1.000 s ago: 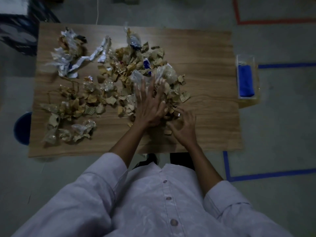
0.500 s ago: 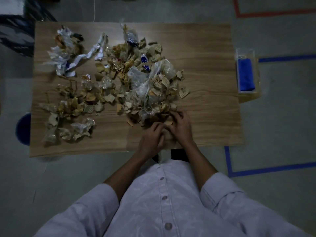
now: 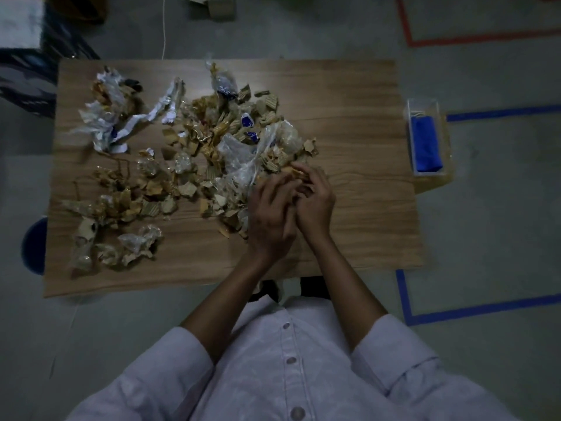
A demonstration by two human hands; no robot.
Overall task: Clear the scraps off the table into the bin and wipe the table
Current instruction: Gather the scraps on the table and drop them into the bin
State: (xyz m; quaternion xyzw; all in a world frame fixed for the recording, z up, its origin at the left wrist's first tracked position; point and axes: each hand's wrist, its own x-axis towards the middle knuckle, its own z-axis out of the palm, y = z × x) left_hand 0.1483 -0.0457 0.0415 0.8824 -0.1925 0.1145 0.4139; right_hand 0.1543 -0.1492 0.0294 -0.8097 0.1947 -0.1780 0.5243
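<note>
A wide heap of scraps (image 3: pixel 212 153), torn brown cardboard, clear plastic and white paper, covers the left and middle of the wooden table (image 3: pixel 358 110). My left hand (image 3: pixel 270 217) and my right hand (image 3: pixel 315 202) sit side by side at the heap's right edge, fingers curled together around a few brown scraps (image 3: pixel 296 173). A blue cloth (image 3: pixel 426 144) lies in a clear box (image 3: pixel 423 104) off the table's right edge. A blue round bin (image 3: pixel 35 244) peeks out beyond the table's left edge.
Dark striped baskets (image 3: pixel 27 77) stand on the floor at the far left. Cardboard pieces (image 3: pixel 212 4) lie beyond the table's far edge. Blue and red tape lines (image 3: pixel 473 311) mark the grey floor on the right. The right third of the table carries no scraps.
My left hand drew back from flat on the heap to the near edge, then both hands moved forward together and closed on scraps at the heap's right side.
</note>
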